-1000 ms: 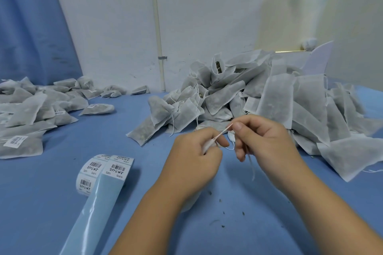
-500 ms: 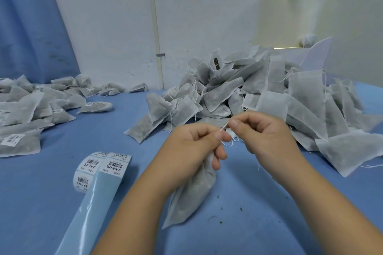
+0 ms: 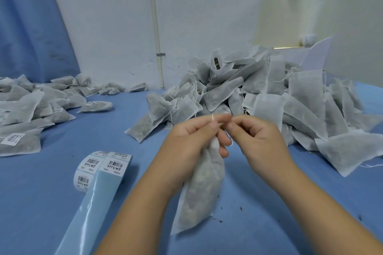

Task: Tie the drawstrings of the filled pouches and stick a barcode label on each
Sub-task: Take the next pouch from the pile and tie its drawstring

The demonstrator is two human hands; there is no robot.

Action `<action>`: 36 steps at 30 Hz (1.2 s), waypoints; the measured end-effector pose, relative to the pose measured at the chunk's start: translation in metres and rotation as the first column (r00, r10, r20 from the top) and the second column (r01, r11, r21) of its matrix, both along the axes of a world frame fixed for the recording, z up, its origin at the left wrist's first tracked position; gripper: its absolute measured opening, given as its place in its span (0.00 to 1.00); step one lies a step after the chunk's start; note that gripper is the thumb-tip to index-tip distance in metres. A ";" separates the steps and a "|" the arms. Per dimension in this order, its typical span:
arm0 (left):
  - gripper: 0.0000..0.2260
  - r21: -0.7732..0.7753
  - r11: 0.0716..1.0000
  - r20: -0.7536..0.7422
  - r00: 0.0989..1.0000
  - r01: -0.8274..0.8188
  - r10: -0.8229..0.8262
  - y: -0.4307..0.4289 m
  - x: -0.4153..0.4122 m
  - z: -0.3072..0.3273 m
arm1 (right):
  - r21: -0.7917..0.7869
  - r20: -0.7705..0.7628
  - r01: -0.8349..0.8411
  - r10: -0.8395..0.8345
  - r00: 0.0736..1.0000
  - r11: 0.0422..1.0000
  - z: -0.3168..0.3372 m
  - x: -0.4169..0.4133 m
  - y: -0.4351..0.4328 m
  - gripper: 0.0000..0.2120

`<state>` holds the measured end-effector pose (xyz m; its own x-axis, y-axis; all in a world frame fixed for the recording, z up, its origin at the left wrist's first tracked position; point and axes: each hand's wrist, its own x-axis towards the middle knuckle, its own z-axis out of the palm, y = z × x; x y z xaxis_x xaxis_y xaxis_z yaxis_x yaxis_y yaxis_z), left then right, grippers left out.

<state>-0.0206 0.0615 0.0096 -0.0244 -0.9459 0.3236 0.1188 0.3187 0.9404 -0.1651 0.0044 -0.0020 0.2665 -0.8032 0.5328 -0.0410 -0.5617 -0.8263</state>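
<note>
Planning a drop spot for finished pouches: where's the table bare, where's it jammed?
Bare: table strip between labelled pile and right heap, back to the wall; near-left patch between that pile and label roll. Crowded: both piles, and centre front, where left hand grips the pouch and right hand pinches its drawstring.

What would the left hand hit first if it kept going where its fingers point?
The right hand, pinching the white drawstring: the left hand, holding the grey mesh pouch, points its fingers straight at the other's fingertips, almost touching. Depth looks matched, though unsure.
</note>
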 end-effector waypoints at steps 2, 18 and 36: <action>0.12 -0.003 0.995 0.000 0.995 -0.096 0.096 -0.001 0.000 -0.001 | -0.046 -0.052 0.018 -0.020 0.998 0.999 -0.003 0.000 -0.001 0.11; 0.13 -0.273 0.929 0.599 0.711 -0.250 0.367 -0.001 -0.010 -0.011 | -0.151 -0.001 -0.033 0.033 0.999 0.988 0.009 -0.013 0.005 0.03; 0.10 0.254 0.946 -0.339 0.935 0.202 -0.109 -0.004 -0.008 0.000 | -0.166 -0.236 0.113 -0.150 0.960 0.980 0.005 -0.010 -0.002 0.08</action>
<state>-0.0283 0.0578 0.0093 -0.1195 -0.9909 0.0613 0.4509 0.0008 0.8926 -0.1750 0.0024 0.0034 0.3019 -0.7561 0.5806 -0.3142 -0.6539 -0.6882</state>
